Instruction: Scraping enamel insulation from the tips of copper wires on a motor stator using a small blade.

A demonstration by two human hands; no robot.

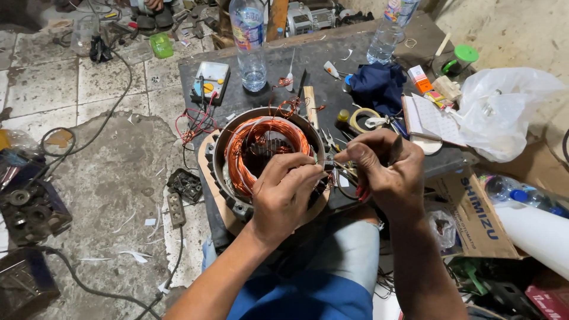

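A round motor stator (220, 155) with copper wire windings (238, 155) lies on the near edge of a dark workbench (332, 50). My left hand (284, 192) rests over the stator's right rim and pinches thin wire leads between thumb and fingers. My right hand (382, 169) is just to the right, fingers closed on the same wire leads and on a dark slim tool that sticks up from the fist. Loose copper wire ends (286, 106) stand up at the far side of the stator.
On the bench stand two clear plastic bottles (249, 41) (388, 32), a multimeter (211, 79) with red leads, a dark blue cloth (379, 86), a tape roll (363, 118), a notebook (435, 118) and a white plastic bag (504, 109). Motor parts (29, 207) and cables lie on the floor left.
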